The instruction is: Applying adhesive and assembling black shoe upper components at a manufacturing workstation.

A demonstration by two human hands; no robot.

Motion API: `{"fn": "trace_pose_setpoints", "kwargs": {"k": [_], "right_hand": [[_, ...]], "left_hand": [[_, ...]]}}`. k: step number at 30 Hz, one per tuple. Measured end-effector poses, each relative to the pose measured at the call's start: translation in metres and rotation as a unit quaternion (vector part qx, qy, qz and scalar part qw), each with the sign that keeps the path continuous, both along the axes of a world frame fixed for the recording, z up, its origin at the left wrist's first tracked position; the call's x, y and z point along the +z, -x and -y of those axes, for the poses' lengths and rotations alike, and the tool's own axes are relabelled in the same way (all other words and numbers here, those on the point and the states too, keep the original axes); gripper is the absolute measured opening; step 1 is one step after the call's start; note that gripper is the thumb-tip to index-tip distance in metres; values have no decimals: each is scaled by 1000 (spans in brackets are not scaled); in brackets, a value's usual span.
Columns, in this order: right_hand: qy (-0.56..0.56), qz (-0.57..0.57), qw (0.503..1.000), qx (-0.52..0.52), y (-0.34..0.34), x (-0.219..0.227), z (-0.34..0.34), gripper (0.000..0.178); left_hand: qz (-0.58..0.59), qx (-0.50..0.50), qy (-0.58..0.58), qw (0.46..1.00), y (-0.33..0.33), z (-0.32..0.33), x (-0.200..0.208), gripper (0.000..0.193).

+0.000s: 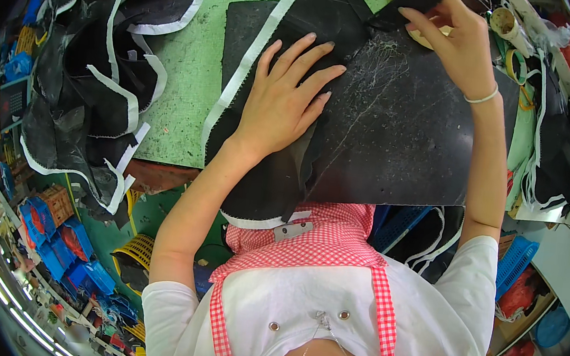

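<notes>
My left hand (pixel 286 98) lies flat with fingers spread on a black fabric piece (pixel 267 183) edged with white binding. The fabric rests on a dark board (pixel 407 142) and hangs over its near edge toward my apron. At the far side, my right hand (pixel 452 39) pinches a dark curved piece (pixel 410 7) between thumb and fingers. Its inner end meets the far part of the fabric; I cannot tell whether the two are joined. Frayed loose threads (pixel 381 59) lie on the board between my hands.
A heap of white-edged black pieces (pixel 95 68) lies left on the green tabletop (pixel 178 104). Tape rolls (pixel 517 67) and a cone-like spool (pixel 503 21) stand at the far right, near more black pieces (pixel 559 144). Blue crates (pixel 66 245) and a yellow basket (pixel 134 259) sit below left.
</notes>
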State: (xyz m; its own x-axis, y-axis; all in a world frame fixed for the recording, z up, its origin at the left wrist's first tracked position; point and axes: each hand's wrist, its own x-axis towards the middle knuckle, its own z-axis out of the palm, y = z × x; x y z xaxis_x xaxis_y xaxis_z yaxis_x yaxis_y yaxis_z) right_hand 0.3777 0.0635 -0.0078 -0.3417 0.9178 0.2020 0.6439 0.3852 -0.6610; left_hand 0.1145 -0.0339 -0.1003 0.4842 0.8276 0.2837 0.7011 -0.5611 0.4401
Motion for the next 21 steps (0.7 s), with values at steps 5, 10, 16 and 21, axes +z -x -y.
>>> {"fn": "trace_pose_setpoints", "kwargs": {"k": [5, 10, 16, 21], "right_hand": [[-59, 98, 993, 31, 2, 6, 4, 27], [-67, 43, 996, 39, 1, 2, 2, 25], [-39, 51, 997, -44, 10, 5, 3, 31], [-98, 128, 986, -45, 22, 10, 5, 32]], "left_hand": [[4, 1, -4, 1000, 0, 0, 0, 41], [4, 2, -8, 1000, -1, 0, 0, 41], [10, 5, -5, 1000, -1, 1, 0, 41], [14, 3, -2, 1000, -1, 0, 0, 41]]}}
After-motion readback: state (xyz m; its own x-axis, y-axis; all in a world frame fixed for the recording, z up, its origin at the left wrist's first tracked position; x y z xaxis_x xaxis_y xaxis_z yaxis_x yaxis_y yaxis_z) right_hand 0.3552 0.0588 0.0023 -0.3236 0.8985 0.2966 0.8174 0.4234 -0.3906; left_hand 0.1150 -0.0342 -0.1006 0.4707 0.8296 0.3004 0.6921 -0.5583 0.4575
